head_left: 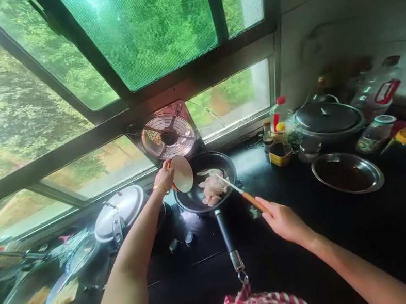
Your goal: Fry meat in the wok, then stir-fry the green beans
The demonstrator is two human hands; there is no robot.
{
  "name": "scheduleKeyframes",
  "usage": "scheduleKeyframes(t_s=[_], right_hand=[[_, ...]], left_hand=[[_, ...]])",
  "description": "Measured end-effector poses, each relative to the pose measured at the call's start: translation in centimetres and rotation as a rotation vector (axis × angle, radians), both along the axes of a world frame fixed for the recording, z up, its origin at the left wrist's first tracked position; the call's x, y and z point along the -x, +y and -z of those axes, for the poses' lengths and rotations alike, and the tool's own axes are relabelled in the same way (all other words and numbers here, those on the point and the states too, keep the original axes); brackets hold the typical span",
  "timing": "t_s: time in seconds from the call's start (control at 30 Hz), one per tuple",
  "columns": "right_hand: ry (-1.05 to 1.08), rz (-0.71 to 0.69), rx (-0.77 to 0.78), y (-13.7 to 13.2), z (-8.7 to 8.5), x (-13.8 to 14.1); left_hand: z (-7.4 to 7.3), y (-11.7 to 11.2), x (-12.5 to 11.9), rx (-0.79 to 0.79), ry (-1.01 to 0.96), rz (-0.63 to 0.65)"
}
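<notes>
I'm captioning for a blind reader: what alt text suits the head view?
A person's left hand holds a tilted bowl over a dark pan of pale food; the right hand holds a wooden-handled utensil to it. A fan stands behind.

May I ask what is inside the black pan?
Pale food lies inside the black pan, partly behind the utensil in the right hand. The bowl in the left hand hides part of the left side; food covers the base beneath.

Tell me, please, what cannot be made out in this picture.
Head view:
Part of the pan: hidden by the dish in the left hand.
Tip of the utensil: lost against pale food.
Label of teal-lidded jar: blurred.
Right arm, upper part: cut off by bottom edge.
</notes>
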State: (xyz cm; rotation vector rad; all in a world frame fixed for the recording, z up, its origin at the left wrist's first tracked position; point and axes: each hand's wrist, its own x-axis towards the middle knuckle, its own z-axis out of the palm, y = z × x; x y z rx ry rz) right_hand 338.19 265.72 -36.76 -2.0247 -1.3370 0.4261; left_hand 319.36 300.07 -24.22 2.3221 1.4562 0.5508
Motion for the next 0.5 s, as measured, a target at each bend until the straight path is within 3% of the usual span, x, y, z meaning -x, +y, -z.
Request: scheduleKeyframes(t_s=[0.1,0.3,0.5], right_hand=[[-0.022,-0.019,-0.098,-1.4,-0.3,-1.1],[-0.028,-0.049,-0.264,-4.2,-1.1,-3.7],[-0.158,-0.054,-0.168,-3.9,-1.9,-5.4]], left_hand=[[0.3,-1.5,2.1,0.084,-0.216,-0.08],[3.1,-7.0,6.2,0.228,-0.613,-0.188],[5.0,-13.6,9.5,0.401,-1.066,-0.31]])
